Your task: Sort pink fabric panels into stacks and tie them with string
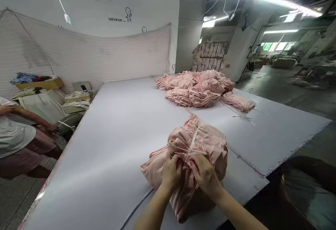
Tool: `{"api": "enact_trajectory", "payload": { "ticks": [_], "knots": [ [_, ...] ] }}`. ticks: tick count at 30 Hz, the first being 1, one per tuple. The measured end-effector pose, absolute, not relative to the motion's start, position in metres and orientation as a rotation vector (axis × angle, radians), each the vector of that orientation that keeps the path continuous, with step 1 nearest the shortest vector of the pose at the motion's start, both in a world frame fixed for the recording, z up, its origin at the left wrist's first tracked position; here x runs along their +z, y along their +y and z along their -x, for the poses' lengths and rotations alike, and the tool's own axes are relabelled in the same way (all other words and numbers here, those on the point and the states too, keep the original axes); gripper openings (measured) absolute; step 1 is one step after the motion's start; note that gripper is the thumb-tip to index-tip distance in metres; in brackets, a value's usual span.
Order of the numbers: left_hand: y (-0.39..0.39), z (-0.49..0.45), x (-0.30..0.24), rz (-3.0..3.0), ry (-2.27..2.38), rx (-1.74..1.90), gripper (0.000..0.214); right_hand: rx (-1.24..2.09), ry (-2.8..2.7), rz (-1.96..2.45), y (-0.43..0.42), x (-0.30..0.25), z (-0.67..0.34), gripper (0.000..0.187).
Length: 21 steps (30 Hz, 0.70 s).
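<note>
At the near part of a broad white table, I have the pink bundle right below my view, its corner close to the near edge. Its folds are gathered under a white tie, and both hands are on it: the left hand has its fingers curled and pinching at the gathers, the right hand pinches just beside them at the tie's lower end. Whether the tips grip tie or cloth, I cannot tell. My widest room is to the left, where smooth tabletop runs to a frayed long edge; on the right the edge steps in at a corner near the bundle, so I have less there. A grey strip lies beside the left forearm. Ahead, a heap of pink bundles blocks the far side, with a single folded bundle at its right and loose white strips near that. Beyond the left edge stands another person, near a yellow box; a pale hanging sheet bounds the far left. A dark shape fills the lower right, too dim to identify.
</note>
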State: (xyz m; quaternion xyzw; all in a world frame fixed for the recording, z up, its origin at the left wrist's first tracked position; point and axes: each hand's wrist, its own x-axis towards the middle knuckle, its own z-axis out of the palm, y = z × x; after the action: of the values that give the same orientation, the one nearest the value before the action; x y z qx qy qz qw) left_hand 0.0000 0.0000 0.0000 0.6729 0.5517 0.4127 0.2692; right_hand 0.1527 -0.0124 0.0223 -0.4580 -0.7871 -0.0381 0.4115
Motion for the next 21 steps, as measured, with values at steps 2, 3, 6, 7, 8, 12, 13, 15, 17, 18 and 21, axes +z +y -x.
{"api": "enact_trajectory", "payload": {
  "ticks": [2, 3, 6, 7, 8, 12, 13, 15, 17, 18, 21],
  "knots": [
    [0.001, 0.002, -0.001, -1.787, 1.465, 1.109, 0.015, -0.206, -2.062, 1.274, -0.013, 0.023, -0.147, 0.012],
    [0.002, 0.004, -0.001, -1.780, 1.451, 1.110, 0.015, -0.242, -2.091, 1.325, -0.014, 0.023, -0.144, 0.013],
    [0.004, 0.007, -0.001, -1.786, 1.389, 1.132, 0.014, -0.284, -2.145, 1.435, -0.012, 0.026, -0.139, 0.011],
    [0.005, 0.008, -0.001, -1.792, 1.371, 1.146, 0.013, -0.261, -2.147, 1.454, -0.010, 0.027, -0.138, 0.012],
    [0.005, 0.008, -0.002, -1.803, 1.359, 1.157, 0.012, -0.220, -2.137, 1.467, -0.008, 0.028, -0.138, 0.013],
    [0.006, 0.004, -0.006, -1.853, 1.397, 1.170, 0.017, 0.248, -1.942, 1.573, 0.001, 0.035, -0.140, 0.015],
    [0.006, 0.003, -0.007, -1.860, 1.420, 1.161, 0.018, 0.437, -1.869, 1.604, 0.003, 0.039, -0.140, 0.016],
    [0.008, 0.000, -0.008, -1.856, 1.459, 1.147, 0.020, 0.828, -1.773, 1.617, 0.003, 0.048, -0.139, 0.019],
    [0.010, -0.001, -0.007, -1.832, 1.471, 1.148, 0.020, 1.064, -1.795, 1.545, -0.003, 0.059, -0.135, 0.021],
    [0.011, 0.000, -0.007, -1.812, 1.465, 1.155, 0.018, 1.077, -1.844, 1.495, -0.008, 0.064, -0.133, 0.020],
    [0.013, 0.002, -0.004, -1.760, 1.423, 1.170, 0.011, 0.665, -1.992, 1.430, -0.024, 0.065, -0.128, 0.014]
  ]
}}
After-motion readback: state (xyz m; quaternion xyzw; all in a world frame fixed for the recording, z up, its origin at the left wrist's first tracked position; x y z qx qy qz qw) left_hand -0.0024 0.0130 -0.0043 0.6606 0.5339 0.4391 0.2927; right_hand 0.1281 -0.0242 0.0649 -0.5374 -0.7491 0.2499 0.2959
